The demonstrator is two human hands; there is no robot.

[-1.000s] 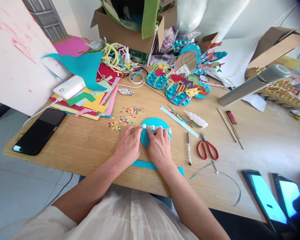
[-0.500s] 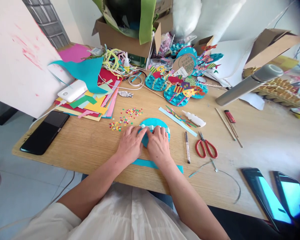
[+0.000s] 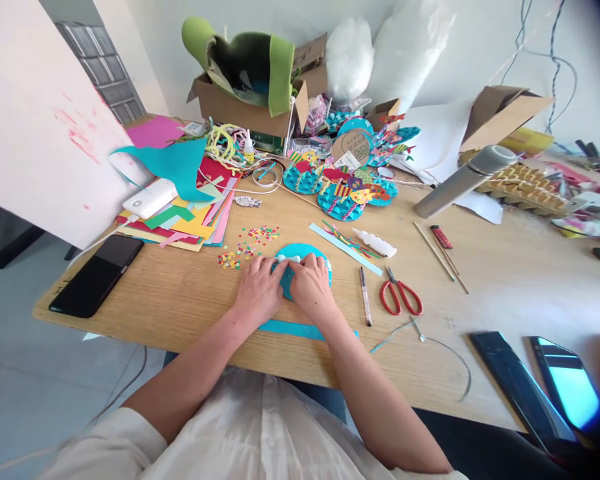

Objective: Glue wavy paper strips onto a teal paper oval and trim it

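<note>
A round blue paper disc (image 3: 303, 250) lies on the table in front of me. Across it runs a pale blue paper strip (image 3: 294, 259) bent into small waves. My left hand (image 3: 259, 288) rests at the disc's left side, its fingertips closed on the strip. From the right, my right hand (image 3: 311, 281) pinches the same strip, thumbs close together near the middle. My fingers hide part of the strip and disc. A flat blue paper strip (image 3: 290, 327) lies nearer to me, partly under my right forearm.
Confetti (image 3: 245, 250) is scattered left of the disc. To the right lie narrow paper strips (image 3: 347, 239), a glue bottle (image 3: 375, 243), a pen (image 3: 365, 297) and red-handled scissors (image 3: 400, 293). Phones (image 3: 97, 277) and a grey flask (image 3: 463, 181) are farther out. Finished blue paper crafts (image 3: 340, 200) stand behind.
The camera view has tilted up and shifted a little. My right hand's fingers have edged left along the wavy strip, closer to my left fingers; the disc stays in place.
</note>
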